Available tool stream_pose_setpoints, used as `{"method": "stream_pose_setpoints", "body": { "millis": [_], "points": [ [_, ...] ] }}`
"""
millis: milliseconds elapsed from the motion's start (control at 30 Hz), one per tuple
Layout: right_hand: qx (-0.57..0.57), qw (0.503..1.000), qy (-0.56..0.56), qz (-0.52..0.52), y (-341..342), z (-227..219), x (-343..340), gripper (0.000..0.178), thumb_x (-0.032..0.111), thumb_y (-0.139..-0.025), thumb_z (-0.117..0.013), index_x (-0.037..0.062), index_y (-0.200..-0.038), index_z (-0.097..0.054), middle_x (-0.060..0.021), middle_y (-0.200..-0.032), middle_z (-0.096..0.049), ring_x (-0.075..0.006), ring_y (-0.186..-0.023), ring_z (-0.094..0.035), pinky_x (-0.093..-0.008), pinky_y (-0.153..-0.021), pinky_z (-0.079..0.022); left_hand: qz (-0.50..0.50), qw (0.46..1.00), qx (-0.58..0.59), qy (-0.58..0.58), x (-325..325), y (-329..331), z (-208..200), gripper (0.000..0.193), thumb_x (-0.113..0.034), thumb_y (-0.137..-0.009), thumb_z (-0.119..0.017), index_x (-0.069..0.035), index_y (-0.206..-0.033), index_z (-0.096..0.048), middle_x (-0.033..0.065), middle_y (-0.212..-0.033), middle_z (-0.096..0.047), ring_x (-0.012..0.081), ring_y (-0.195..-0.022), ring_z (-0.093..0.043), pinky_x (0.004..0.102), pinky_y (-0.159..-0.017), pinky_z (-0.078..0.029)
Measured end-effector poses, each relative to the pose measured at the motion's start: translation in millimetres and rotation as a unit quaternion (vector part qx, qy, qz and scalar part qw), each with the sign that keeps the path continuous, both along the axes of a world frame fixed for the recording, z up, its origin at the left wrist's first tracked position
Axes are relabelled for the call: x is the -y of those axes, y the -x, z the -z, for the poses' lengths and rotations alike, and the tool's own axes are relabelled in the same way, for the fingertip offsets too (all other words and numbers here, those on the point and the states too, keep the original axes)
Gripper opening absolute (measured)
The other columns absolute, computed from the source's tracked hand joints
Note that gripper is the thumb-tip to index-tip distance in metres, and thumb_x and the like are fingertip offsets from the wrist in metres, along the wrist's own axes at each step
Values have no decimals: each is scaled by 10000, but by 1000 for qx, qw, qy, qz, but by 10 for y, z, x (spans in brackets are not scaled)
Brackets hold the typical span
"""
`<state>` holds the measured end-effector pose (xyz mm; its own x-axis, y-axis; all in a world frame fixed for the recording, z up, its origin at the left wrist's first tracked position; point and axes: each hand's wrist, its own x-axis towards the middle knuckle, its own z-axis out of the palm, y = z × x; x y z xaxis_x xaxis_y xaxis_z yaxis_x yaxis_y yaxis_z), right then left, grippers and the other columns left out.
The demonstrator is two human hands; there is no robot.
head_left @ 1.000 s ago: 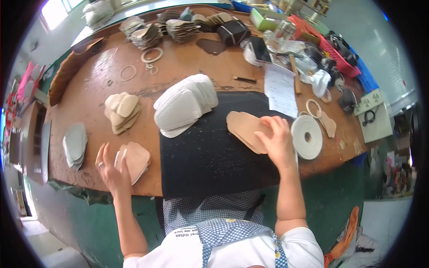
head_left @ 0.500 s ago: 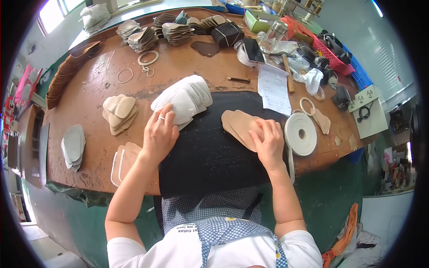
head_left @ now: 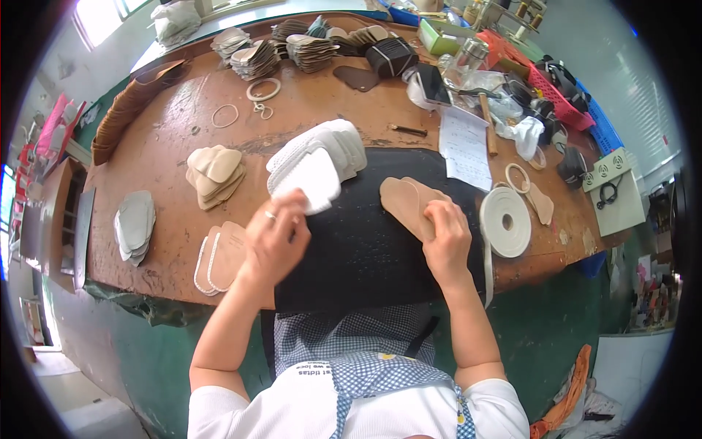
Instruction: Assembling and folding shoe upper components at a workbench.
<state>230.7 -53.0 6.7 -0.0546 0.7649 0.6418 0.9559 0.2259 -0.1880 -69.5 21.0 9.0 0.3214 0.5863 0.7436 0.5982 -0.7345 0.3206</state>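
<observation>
My left hand [head_left: 276, 238], a ring on one finger, pinches the lower end of a white insole-shaped piece [head_left: 319, 175]. That piece is tilted up off the stack of similar white pieces [head_left: 347, 143] just behind it. My right hand [head_left: 447, 238] has thumb and fingertips closed on the edge of a few overlapping tan insole-shaped pieces [head_left: 404, 201]. How many of the tan pieces it grips is hidden by the fingers. Both stacks rest on a black mat [head_left: 358, 256] at the table's front edge.
On the brown table [head_left: 175, 132], a tan stack [head_left: 216, 172], two white-edged pieces [head_left: 223, 256] and a grey stack [head_left: 135, 227] lie left. A white tape roll [head_left: 506, 222], paper [head_left: 466, 150] and hammer [head_left: 488, 124] lie right. Bundled pieces [head_left: 256, 60] line the back.
My left hand has picked up the top white piece, drawing it toward me off the stack. My right hand stays at the tan pieces, its fingers closed more at their edge. The view shifted slightly.
</observation>
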Motion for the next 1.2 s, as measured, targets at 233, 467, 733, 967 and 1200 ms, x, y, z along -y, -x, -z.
{"method": "stream_pose_setpoints", "body": {
  "millis": [233, 467, 733, 967, 1200],
  "points": [
    [-445, 884, 130, -57, 288, -233, 46, 170, 19, -930, -753, 32, -1023, -612, 19, -897, -652, -71, -828, -614, -225, -756, -502, 100, 986, -120, 65, 990, 31, 256, 321, 25, -735, -777, 29, -1046, -698, 147, -1141, -693, 301, -1044, -709, 433, -931, -598],
    [-507, 780, 348, -113, 790, -85, 102, 247, 72, -875, -817, 34, -1012, -616, -10, -924, -657, -83, -869, -621, -254, -783, -529, 20, 995, -47, 89, 1202, 164, 308, 428, -54, -719, -832, -35, -1135, -734, 103, -1101, -657, 317, -963, -642, 450, -899, -570],
    [-511, 784, 338, -98, 930, 111, 176, 223, 61, -898, -796, 9, -1012, -611, -42, -912, -689, -86, -859, -643, -270, -772, -555, 8, 990, -87, 115, 1220, 291, 409, 475, -72, -739, -819, -55, -1204, -723, 89, -1167, -622, 292, -1049, -613, 453, -954, -522],
    [-474, 814, 319, -98, 958, 112, 175, 212, 71, -911, -785, -5, -1012, -616, -74, -904, -718, -108, -847, -682, -290, -767, -570, 20, 987, -93, 133, 1212, 277, 394, 482, -48, -748, -777, -44, -1226, -711, 105, -1293, -643, 315, -1141, -601, 471, -995, -503],
    [-474, 808, 338, -87, 849, 7, 230, 282, 17, -905, -780, -2, -1100, -578, -61, -900, -696, -80, -834, -665, -244, -743, -556, 30, 970, -172, 170, 1156, 303, 230, 446, -48, -763, -748, -32, -1202, -673, 75, -1441, -614, 283, -1296, -542, 481, -1131, -397]
  ]
}}
